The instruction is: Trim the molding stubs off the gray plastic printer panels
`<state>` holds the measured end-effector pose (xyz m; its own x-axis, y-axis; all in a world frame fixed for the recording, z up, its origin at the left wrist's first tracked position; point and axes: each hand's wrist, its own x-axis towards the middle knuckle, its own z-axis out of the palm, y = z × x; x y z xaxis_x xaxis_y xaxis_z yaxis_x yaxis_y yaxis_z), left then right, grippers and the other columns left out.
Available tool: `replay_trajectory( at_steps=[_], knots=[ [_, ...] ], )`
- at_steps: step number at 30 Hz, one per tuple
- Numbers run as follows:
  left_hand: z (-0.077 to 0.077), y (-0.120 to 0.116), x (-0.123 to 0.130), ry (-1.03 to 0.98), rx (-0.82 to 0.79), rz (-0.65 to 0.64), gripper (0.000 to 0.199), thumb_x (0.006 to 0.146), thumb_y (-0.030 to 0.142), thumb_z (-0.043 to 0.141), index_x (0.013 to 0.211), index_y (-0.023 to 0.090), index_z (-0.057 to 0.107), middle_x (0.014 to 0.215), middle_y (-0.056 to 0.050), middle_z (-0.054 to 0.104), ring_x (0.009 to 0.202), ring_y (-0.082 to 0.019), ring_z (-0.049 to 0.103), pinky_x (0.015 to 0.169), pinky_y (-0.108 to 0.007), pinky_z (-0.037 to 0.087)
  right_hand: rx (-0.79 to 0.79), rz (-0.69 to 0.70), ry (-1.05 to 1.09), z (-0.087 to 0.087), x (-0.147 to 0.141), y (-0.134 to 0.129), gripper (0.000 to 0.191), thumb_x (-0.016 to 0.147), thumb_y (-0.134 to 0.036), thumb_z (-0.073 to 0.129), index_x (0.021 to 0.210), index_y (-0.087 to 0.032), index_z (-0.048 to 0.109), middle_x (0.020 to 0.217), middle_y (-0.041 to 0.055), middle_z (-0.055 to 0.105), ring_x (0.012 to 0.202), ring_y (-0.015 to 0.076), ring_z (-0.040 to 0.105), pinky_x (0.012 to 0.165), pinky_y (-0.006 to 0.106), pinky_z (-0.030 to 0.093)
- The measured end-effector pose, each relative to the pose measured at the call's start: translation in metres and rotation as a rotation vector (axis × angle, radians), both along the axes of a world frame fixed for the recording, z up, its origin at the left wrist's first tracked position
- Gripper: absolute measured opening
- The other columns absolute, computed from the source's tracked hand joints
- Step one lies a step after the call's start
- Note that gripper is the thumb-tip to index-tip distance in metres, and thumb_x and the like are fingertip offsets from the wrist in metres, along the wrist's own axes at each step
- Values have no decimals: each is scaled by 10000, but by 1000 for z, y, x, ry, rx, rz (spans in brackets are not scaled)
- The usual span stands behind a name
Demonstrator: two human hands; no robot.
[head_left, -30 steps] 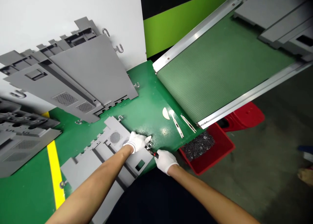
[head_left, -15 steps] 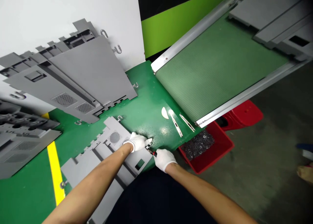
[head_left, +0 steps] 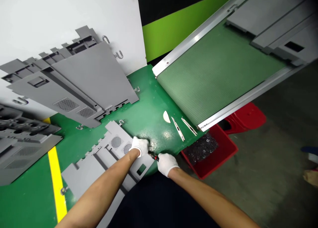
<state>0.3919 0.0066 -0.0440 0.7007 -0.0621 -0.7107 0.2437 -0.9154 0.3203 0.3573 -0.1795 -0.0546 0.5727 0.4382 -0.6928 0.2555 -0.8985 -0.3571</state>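
A large grey plastic panel (head_left: 85, 175) with vent grilles lies on the green table in front of me, partly hidden by my left arm and body. My left hand (head_left: 140, 146), in a white glove, is closed at the panel's far right edge, by the grilles; its fingertips are hard to see. Also gloved in white, my right hand (head_left: 167, 163) grips pliers (head_left: 154, 156) with red and black handles. Their jaws meet the panel's right corner, close to my left fingers. Small dark scraps (head_left: 145, 135) lie scattered on the table just beyond.
Similar grey panels (head_left: 91, 72) lean at the wall, with metal hooks around. Two box-cutter-like knives (head_left: 178, 129) and a white half-round piece (head_left: 166, 117) lie on the table (head_left: 146, 112). At right are a conveyor belt (head_left: 211, 79) bearing a panel and a red bin (head_left: 225, 153) of dark scraps.
My left hand has drawn its extended finger in and curled at the panel edge. The pliers in my right hand have shifted only slightly. The view has tilted a little.
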Motion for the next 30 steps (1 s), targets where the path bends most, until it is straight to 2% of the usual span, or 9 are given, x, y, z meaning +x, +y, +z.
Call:
replay_trajectory(
  at_steps=[3, 6, 10, 12, 16, 19, 23, 27, 30],
  knots=[
    [5, 7, 6, 36, 4, 25, 548, 898, 585, 467, 608, 154, 639, 684, -152, 693, 787, -281, 655, 915, -466, 375, 8, -5, 11, 0, 0, 0, 252, 878, -376, 531, 963, -212, 703, 924, 145, 749, 874, 315, 720, 741, 394, 514],
    [7, 19, 15, 7, -20, 111, 527, 939, 564, 401, 707, 178, 675, 753, -117, 725, 767, -230, 655, 826, -356, 440, 40, -40, 10, 0, -2, -8, 238, 899, -385, 504, 967, -235, 676, 957, 114, 743, 859, 278, 711, 718, 353, 488],
    [12, 36, 21, -180, -29, 254, 408, 976, 451, 351, 948, 205, 675, 942, -80, 743, 851, -192, 658, 786, -282, 453, 130, -195, 41, 2, -8, -27, 144, 862, -232, 512, 959, -219, 617, 1023, 97, 711, 901, 225, 677, 753, 302, 446],
    [16, 41, 20, -250, -15, 296, 338, 955, 422, 407, 961, 203, 664, 959, -81, 738, 857, -197, 656, 793, -284, 453, 159, -294, 134, 4, -9, -30, 99, 875, -263, 518, 911, -214, 596, 946, 81, 710, 851, 200, 662, 738, 281, 436],
    [24, 41, 12, -345, -42, 369, 331, 947, 426, 424, 879, 204, 659, 868, -67, 730, 802, -203, 654, 773, -293, 461, 137, -453, 149, 5, -1, -9, 221, 857, -437, 588, 952, -237, 585, 897, 60, 724, 819, 210, 674, 688, 281, 434],
    [29, 49, 3, -417, -77, 495, 332, 935, 459, 458, 898, 214, 679, 929, -55, 747, 889, -217, 675, 834, -298, 475, 38, -450, 81, -3, 7, 18, 331, 822, -457, 643, 1061, -234, 593, 994, 104, 744, 900, 268, 706, 717, 322, 462],
    [34, 88, -1, -463, 44, 724, 326, 891, 448, 527, 980, 197, 714, 1053, -75, 756, 1024, -246, 674, 945, -321, 471, 57, -406, 60, -18, 11, 35, 293, 800, -339, 677, 1060, -209, 641, 982, 138, 755, 907, 300, 719, 740, 350, 482],
    [38, 134, 1, -495, 138, 850, 329, 860, 446, 551, 951, 187, 733, 1078, -84, 756, 1043, -262, 672, 955, -337, 486, 135, -429, 72, -23, 12, 24, 136, 757, -278, 712, 872, -210, 688, 917, 104, 761, 875, 249, 714, 725, 291, 470],
    [42, 154, 4, -534, 171, 906, 345, 858, 454, 542, 958, 187, 736, 1089, -92, 756, 1050, -268, 674, 960, -346, 494, 150, -494, 61, -20, 16, 10, 73, 778, -256, 676, 831, -207, 689, 883, 90, 757, 824, 214, 700, 681, 264, 454]
  ],
)
